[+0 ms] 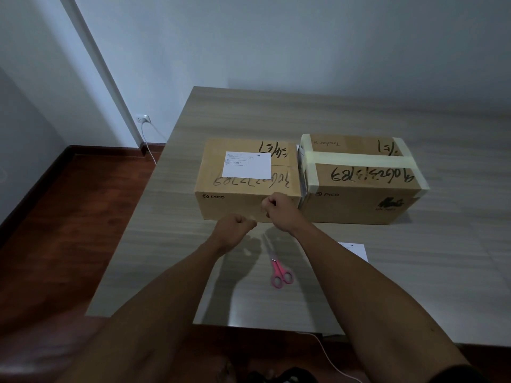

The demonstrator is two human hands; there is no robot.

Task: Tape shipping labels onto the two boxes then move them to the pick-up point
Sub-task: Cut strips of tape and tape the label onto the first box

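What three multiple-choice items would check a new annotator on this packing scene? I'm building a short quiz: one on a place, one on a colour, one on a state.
1. Where does the shipping label lie?
A. on the left box
B. on the right box
C. on the floor

2. What colour are the scissors' handles?
A. blue
B. pink
C. black

3. How is the right box closed?
A. flaps open
B. tied with string
C. sealed with pale tape

Answers: 1 A, the white sheet sits on the left box's top. 2 B, pink loops show on the table. 3 C, pale tape strips cross its top.

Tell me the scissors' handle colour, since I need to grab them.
Pink, seen in the head view: scissors on the table.
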